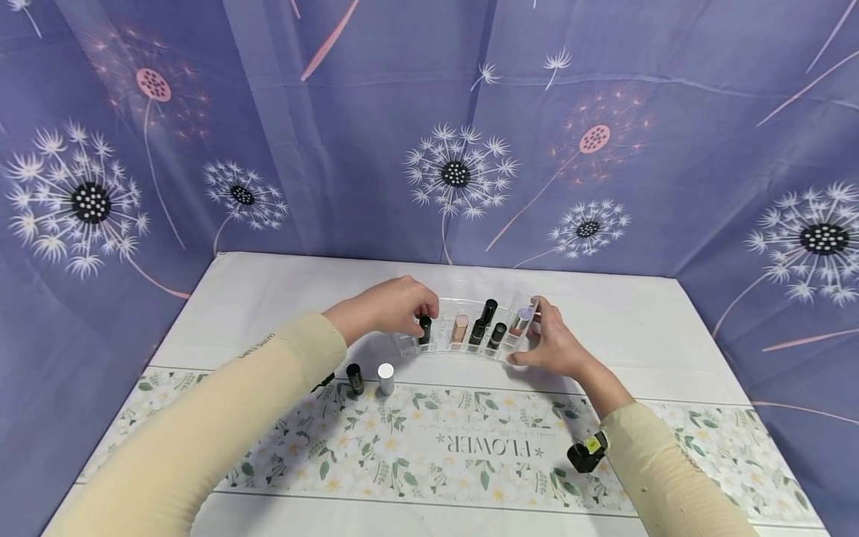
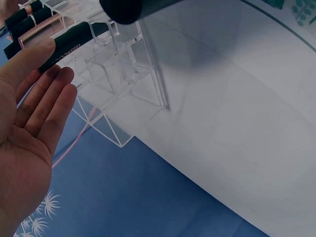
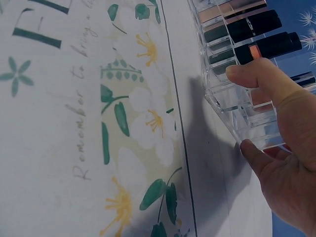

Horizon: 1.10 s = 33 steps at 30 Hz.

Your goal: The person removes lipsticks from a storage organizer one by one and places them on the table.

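A clear curved lipstick organizer (image 1: 439,347) stands on the white table, holding several lipsticks. At its left end my left hand (image 1: 394,304) pinches a black lipstick (image 1: 425,330) between thumb and fingertips, and the tube sits in a slot. In the left wrist view, lettering shows on this lipstick (image 2: 74,45). My right hand (image 1: 555,343) grips the organizer's right end, its thumb at the front edge and its fingers behind. Between the hands stand a pink lipstick (image 1: 459,329), more black lipsticks (image 1: 477,333) and a lilac-capped one (image 1: 521,321).
Left of the organizer, nearer to me, a dark lipstick (image 1: 355,379) and a silver-white lipstick (image 1: 385,379) stand upright. A floral runner (image 1: 470,477) with "FLOWER" lettering crosses the table. A purple dandelion curtain (image 1: 349,149) rises behind and at both sides.
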Each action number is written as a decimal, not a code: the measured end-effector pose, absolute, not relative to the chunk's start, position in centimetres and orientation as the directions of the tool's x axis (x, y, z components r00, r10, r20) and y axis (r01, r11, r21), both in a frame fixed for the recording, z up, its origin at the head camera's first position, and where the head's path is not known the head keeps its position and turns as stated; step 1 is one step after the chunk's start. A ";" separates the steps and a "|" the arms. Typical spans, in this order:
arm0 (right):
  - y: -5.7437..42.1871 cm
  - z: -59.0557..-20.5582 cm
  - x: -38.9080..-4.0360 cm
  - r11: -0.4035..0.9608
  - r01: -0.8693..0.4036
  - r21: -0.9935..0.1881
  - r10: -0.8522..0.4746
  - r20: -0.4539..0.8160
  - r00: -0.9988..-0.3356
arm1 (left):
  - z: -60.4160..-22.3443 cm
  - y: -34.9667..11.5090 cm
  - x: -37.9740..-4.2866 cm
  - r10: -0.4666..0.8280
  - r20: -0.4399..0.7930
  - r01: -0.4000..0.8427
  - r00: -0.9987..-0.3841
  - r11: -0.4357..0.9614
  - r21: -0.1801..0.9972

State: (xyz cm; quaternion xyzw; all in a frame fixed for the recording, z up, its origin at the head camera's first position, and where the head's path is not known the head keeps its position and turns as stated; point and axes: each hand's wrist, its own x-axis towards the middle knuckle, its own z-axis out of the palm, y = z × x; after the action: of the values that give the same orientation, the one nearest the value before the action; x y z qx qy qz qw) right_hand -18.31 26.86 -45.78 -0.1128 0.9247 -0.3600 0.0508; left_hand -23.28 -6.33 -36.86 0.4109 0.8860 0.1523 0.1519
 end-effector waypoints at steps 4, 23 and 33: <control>26.8 -45.8 -18.3 0.716 -0.175 -0.676 -0.247 -0.011 -0.969 | -37.1 -6.2 -23.2 0.785 -0.121 0.699 -0.607 0.601 0.387; 26.7 -45.8 -18.2 0.721 -0.171 -0.672 -0.246 -0.016 -0.969 | -36.7 -6.2 -22.9 0.800 -0.087 0.715 -0.593 0.574 0.399; 26.7 -45.6 -18.2 0.723 -0.163 -0.672 -0.241 -0.023 -0.970 | -35.3 -6.2 -22.6 0.804 -0.088 0.732 -0.589 0.576 0.365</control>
State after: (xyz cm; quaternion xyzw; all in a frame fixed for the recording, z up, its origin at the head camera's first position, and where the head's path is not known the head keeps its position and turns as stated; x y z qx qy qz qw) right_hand -18.19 26.74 -45.60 -0.1089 0.9265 -0.3561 0.0545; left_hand -22.57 -6.22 -35.32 0.4366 0.8791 0.1465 0.1228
